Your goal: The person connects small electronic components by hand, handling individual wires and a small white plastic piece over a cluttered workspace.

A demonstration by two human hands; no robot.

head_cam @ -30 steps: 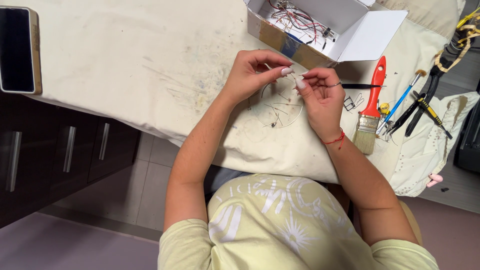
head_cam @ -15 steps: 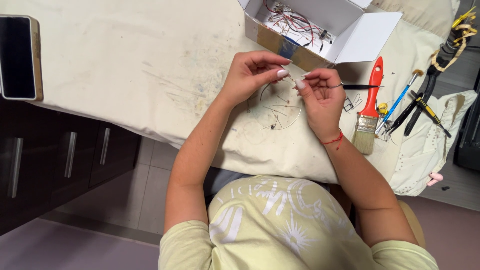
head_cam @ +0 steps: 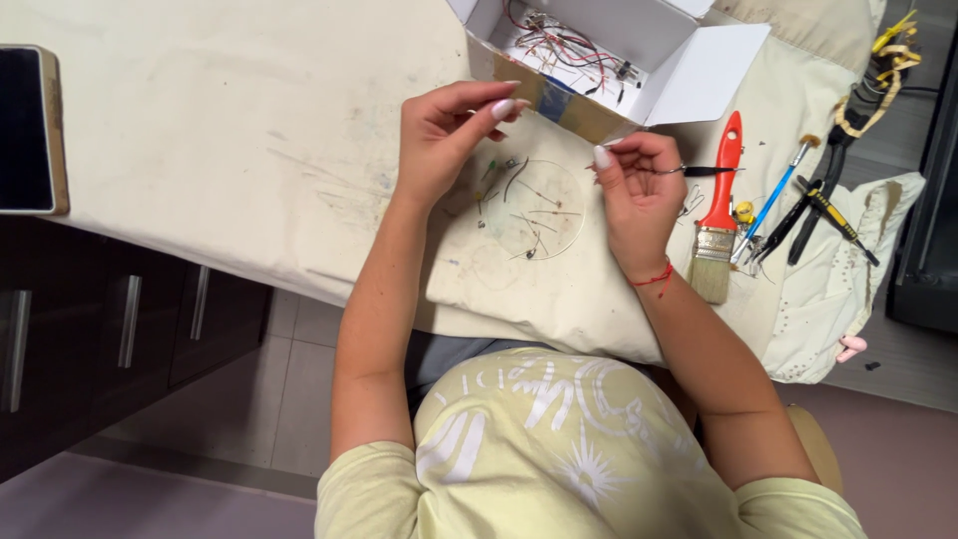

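My left hand (head_cam: 439, 140) is raised above the cloth with thumb and fingertips pinched on a small wire-legged component, which is hard to make out. My right hand (head_cam: 639, 190) grips a thin black-handled tool (head_cam: 699, 172) that points right. Between the hands lies a clear round dish (head_cam: 544, 210) holding several small electronic parts with thin leads. Just behind the hands stands an open white cardboard box (head_cam: 689, 70) with red and black wires inside.
A cream cloth (head_cam: 249, 120) covers the table. A red-handled paintbrush (head_cam: 720, 200), a blue-handled brush (head_cam: 773, 200) and black pliers (head_cam: 828, 200) lie at the right. A dark phone (head_cam: 25, 130) sits at the left edge. Dark drawers (head_cam: 100, 329) stand below.
My hands were together over the dish and have moved apart. The left hand rose up and left with its pinch, and the right drew back to the right with the tool.
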